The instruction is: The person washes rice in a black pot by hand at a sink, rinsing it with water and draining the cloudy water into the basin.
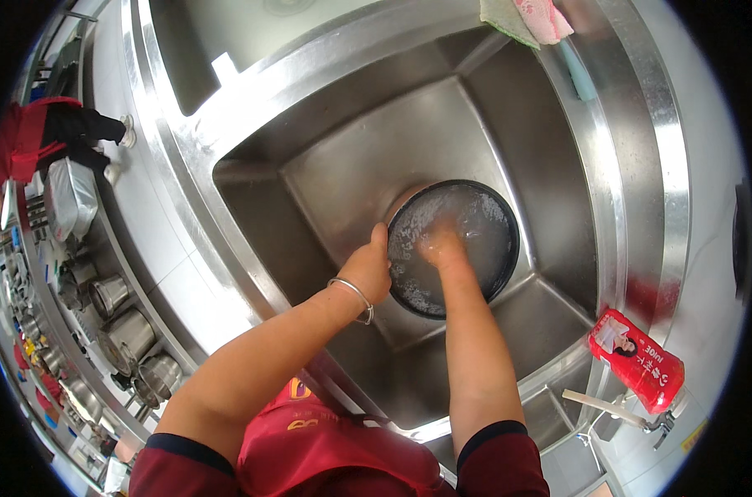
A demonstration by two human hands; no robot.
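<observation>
In the steel sink basin [382, 149] sits a round black-rimmed pot [516, 248], full of cloudy water [483, 267] with white froth patches. My left hand [368, 264], a silver bangle at its wrist, grips the pot's left rim, thumb uppermost. Down in the water is my right hand [444, 245]. Its fingers are blurred beneath the surface, so whether they hold anything cannot be made out. The cloudy water also hides the pot's bottom.
A second basin [289, 37] lies beyond the sink's far edge. Green [506, 22] and pink cloths [542, 18] rest on the rim. At right stand a red labelled container [637, 360] and a tap [658, 425]. Metal pots [130, 338] fill left shelves, near another person [40, 136].
</observation>
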